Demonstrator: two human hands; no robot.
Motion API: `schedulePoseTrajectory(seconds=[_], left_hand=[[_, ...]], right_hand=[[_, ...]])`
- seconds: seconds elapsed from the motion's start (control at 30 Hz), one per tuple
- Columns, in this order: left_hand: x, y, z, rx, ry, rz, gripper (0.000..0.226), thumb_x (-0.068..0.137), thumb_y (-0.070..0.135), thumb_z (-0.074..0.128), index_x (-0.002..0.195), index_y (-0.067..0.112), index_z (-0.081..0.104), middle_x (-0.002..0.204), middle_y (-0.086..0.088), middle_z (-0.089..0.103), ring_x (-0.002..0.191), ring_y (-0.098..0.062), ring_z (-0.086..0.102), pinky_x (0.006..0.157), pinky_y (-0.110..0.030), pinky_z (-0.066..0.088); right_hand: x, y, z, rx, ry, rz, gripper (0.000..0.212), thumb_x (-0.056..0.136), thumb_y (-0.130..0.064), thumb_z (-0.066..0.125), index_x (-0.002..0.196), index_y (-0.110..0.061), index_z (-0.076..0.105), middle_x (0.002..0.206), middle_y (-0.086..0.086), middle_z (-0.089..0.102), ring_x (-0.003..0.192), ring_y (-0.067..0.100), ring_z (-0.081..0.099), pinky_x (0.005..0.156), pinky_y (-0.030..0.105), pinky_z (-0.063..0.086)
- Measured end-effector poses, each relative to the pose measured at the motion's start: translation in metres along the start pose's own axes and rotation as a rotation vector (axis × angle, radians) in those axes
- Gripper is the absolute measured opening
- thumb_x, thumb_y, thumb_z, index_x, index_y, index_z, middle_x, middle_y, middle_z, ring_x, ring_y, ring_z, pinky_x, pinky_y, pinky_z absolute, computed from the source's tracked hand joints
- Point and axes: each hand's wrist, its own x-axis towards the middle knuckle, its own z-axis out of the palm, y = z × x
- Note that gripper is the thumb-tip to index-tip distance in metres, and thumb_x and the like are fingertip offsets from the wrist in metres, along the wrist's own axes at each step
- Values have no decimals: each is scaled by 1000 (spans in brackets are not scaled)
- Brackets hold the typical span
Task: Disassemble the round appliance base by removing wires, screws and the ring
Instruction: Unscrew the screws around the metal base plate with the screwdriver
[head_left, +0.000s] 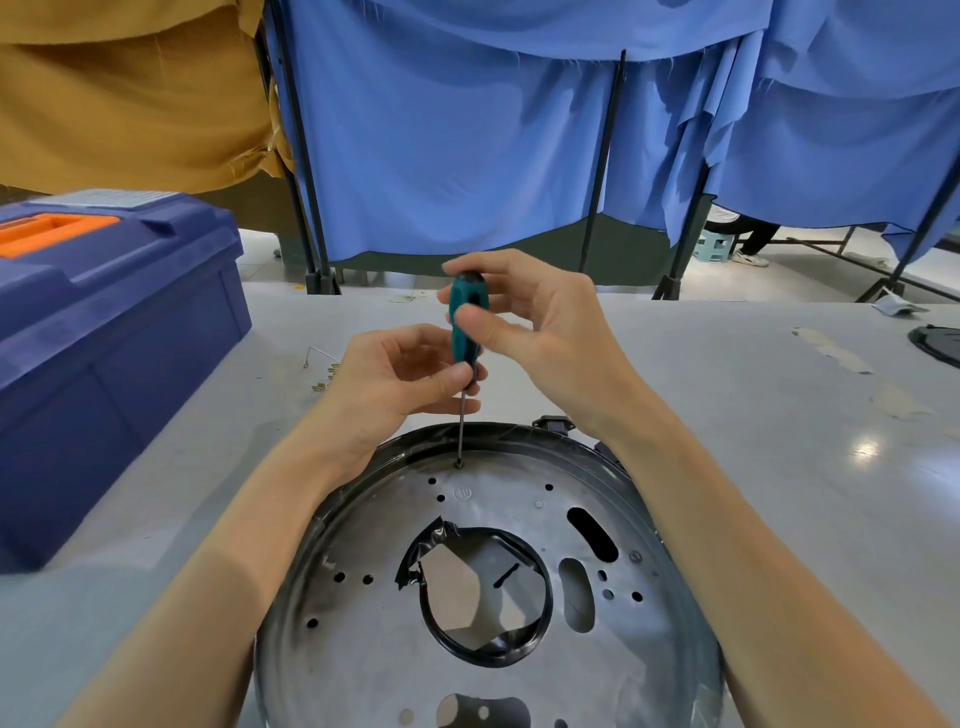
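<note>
The round appliance base (363, 654) lies flat on the near worktop (727, 415): a dull metal disc with holes and slots, a black rim, and a black ring (546, 597) lining its centre opening. A teal screwdriver (464, 322) stands upright, its tip on a screw (459, 464) at the far rim. The right hand (530, 322) pinches the handle's top and the left hand (395, 379) pinches its base. The grey worktop is glossy and scuffed. A blue toolbox (104, 338) sits at the left, and blue curtains (467, 130) hang behind.

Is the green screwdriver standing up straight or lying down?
Standing up. The screwdriver is held by the left hand and right hand, handle on top, tip down on a screw in the round base.
</note>
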Motion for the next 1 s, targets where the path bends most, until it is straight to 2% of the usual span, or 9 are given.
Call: schedulePoseTrajectory(seconds=[0.1, 0.23, 0.37, 0.43, 0.53, 0.67, 0.77, 0.87, 1.0], left_hand=[[0, 1, 0, -11, -8, 1, 31, 72, 14, 72, 102, 6, 70, 96, -19, 68, 85, -26, 68, 73, -37, 59], [-2, 1, -2, -22, -53, -40, 20, 85, 10, 60, 102, 10, 71, 99, -15, 74, 91, -32, 72, 76, -31, 58], [-1, 1, -3, 53, 10, 4, 36, 62, 12, 79, 97, 5, 71, 88, -18, 65, 86, -27, 67, 75, -41, 60], [-1, 3, -3, 130, 11, -6, 45, 55, 16, 84, 97, 10, 72, 88, -13, 66, 85, -22, 65, 82, -48, 58], [-1, 4, -3, 200, 10, -35, 42, 58, 11, 85, 97, 17, 72, 90, -5, 69, 80, -16, 66, 86, -50, 56], [-1, 6, -6, 284, 14, -37, 32, 68, -5, 80, 89, 19, 74, 79, -1, 68, 73, -15, 66, 70, -35, 59], [-2, 12, -8, 380, 3, -42, 25, 70, -5, 79, 80, 18, 74, 70, 0, 67, 66, -8, 63, 50, -21, 49], [-3, 22, -10, 598, -63, -13, 18, 69, 3, 83, 71, 20, 74, 62, 5, 67, 58, -1, 58, 51, -9, 41], [-5, 29, -9, 874, -189, -31, 14, 67, 13, 85, 68, 25, 76, 60, 8, 67, 56, -2, 56, 55, -10, 41]], right_hand=[[-1, -1, 0, -77, 3, -23, 34, 82, -8, 74, 114, -15, 67, 103, 1, 65, 91, 18, 61, 78, 27, 56], [0, 1, -4, 7, 16, 24, 37, 87, 4, 63, 122, -8, 60, 104, 7, 71, 99, 20, 67, 92, 36, 55], [0, 1, -1, -94, -2, 5, 36, 84, -14, 74, 118, -16, 66, 105, 1, 67, 96, 13, 61, 82, 24, 55], [1, 4, -2, -101, 30, 22, 39, 84, -11, 73, 121, -18, 65, 103, 1, 66, 97, 17, 61, 84, 28, 56], [1, 4, -5, -41, 104, 17, 36, 85, -5, 70, 119, -14, 65, 100, 6, 68, 98, 22, 63, 88, 37, 56], [5, 0, -18, 80, 239, -35, 28, 89, -3, 65, 115, -13, 64, 94, 6, 60, 92, 35, 62, 87, 46, 56], [5, -6, -36, 193, 248, -74, 23, 93, 0, 56, 112, -10, 62, 88, 23, 46, 78, 28, 58, 74, 38, 58], [2, -12, -52, -18, 158, -102, 17, 89, -2, 60, 100, -13, 67, 84, 31, 49, 63, 22, 52, 57, 30, 46], [-1, -5, -52, -471, -284, 107, 11, 79, -13, 76, 86, -22, 74, 82, 3, 63, 75, 25, 56, 69, 28, 47]])
